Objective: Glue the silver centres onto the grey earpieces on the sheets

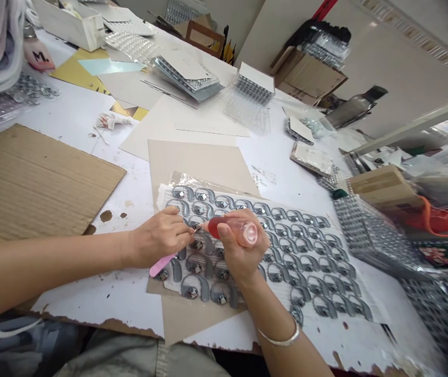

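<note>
Left hand [158,236]: fingers pinch pink-handled pick [162,265]. Right hand [239,243]: fingers wrap red squeeze bottle [227,229]. Nozzle just beside pick tip, both between fingers, over grey ear-hook parts [197,243] on plastic sheet [349,309].

This was a small assembly workshop, cluttered and plainly in working use. A long worktable [94,298] topped with white board, chipped and stained along its edge, filled the room. Rows of small grey curved parts [306,256] lay on a backing sheet, and clear plastic blister trays [245,107] of similar small parts were stacked around it. Loose cardboard sheets [39,178] lay on the table, and a cardboard carton [306,76] stood against the wall behind.
</note>
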A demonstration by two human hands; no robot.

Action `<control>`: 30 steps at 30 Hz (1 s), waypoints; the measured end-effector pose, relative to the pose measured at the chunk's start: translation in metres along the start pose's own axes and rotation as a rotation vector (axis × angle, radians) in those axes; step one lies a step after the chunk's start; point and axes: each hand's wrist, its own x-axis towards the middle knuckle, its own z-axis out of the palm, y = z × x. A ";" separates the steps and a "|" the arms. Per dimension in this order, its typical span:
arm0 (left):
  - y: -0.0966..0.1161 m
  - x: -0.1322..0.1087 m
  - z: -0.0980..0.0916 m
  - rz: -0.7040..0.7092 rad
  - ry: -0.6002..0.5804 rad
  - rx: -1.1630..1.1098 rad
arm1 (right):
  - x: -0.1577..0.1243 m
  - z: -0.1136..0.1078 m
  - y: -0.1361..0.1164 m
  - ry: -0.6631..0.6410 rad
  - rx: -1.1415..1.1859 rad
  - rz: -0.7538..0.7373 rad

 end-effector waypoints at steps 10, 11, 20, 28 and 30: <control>-0.001 -0.002 0.002 -0.006 -0.003 -0.004 | 0.000 0.000 0.000 0.023 -0.017 -0.019; -0.001 -0.002 0.002 -0.004 0.000 -0.009 | 0.000 0.000 0.000 0.025 -0.020 -0.019; -0.001 -0.001 0.001 -0.005 0.006 -0.039 | 0.000 0.000 0.000 0.012 -0.001 -0.043; -0.002 0.000 0.000 -0.007 0.024 -0.043 | 0.002 -0.001 -0.001 0.013 -0.033 -0.061; -0.001 0.000 -0.001 -0.006 0.020 -0.046 | 0.002 -0.002 -0.001 0.017 -0.038 -0.069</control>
